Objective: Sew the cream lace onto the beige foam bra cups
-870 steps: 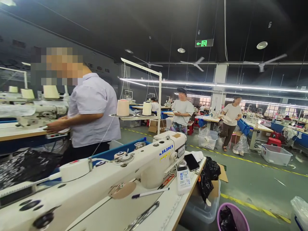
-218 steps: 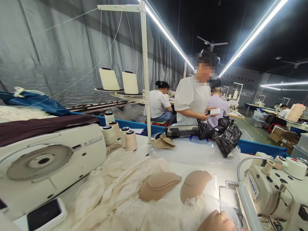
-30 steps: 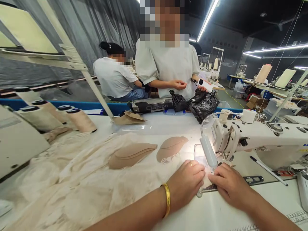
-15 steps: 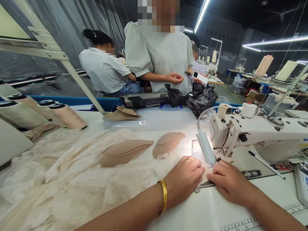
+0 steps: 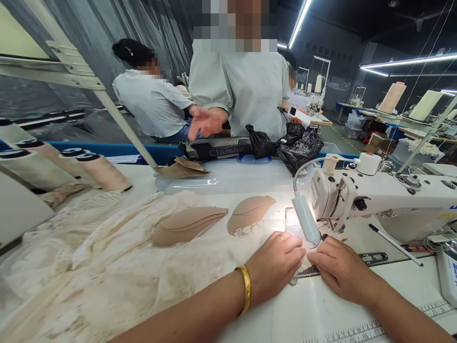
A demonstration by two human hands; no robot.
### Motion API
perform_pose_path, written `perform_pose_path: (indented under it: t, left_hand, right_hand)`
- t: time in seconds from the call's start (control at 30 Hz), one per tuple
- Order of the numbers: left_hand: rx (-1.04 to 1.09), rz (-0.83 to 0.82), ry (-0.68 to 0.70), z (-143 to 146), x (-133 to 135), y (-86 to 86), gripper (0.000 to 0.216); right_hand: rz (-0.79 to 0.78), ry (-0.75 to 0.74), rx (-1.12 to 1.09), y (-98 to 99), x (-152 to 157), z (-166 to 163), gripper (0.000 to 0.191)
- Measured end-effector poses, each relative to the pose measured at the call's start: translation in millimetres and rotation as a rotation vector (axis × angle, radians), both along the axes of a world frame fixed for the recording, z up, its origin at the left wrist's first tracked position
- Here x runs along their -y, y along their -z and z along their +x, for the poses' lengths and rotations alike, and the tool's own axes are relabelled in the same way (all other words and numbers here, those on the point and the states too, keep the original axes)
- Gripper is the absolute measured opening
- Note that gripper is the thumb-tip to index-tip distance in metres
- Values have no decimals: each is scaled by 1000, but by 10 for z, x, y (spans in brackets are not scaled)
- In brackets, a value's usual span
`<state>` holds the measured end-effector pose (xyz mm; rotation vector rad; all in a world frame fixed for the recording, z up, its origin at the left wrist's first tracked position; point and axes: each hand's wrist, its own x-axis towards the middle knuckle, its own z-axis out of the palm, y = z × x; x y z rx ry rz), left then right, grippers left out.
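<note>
My left hand (image 5: 276,262), wearing a ring and a gold bangle, has its fingers pressed together on a small piece of pale fabric (image 5: 303,263) at the sewing machine's bed. Close by on the right, my right hand (image 5: 341,269) is closed with curled fingers at the fabric's other side. Most of the fabric is covered by my fingers. The white sewing machine (image 5: 342,195) stands just beyond, its needle area partly hidden by a lit gooseneck lamp (image 5: 307,221). Beige moulded cups (image 5: 191,226) lie on cream lace fabric (image 5: 117,271) to the left.
Thread cones (image 5: 103,171) stand at the left by a slanted metal post (image 5: 121,126). Black plastic bags (image 5: 300,147) lie behind the table. A white pen (image 5: 396,245) rests right of my hands. A co-worker (image 5: 246,90) stands opposite, holding a phone; another sits behind.
The standing co-worker's free hand has swung out to the left, palm showing. My hands stay almost in place at the machine. The view has shifted slightly.
</note>
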<state>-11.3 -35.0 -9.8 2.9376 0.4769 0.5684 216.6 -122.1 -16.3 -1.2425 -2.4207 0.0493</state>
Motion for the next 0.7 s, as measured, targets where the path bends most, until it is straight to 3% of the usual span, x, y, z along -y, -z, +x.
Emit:
perform_pose_path:
  t: [0.23, 0.7]
  left_hand:
    - [6, -42, 34, 14, -27, 15, 19]
    - [-57, -24, -27, 142, -176, -1, 5]
  right_hand:
    - [11, 44, -1, 39, -29, -18, 31]
    - [100, 124, -26, 111, -156, -29, 30]
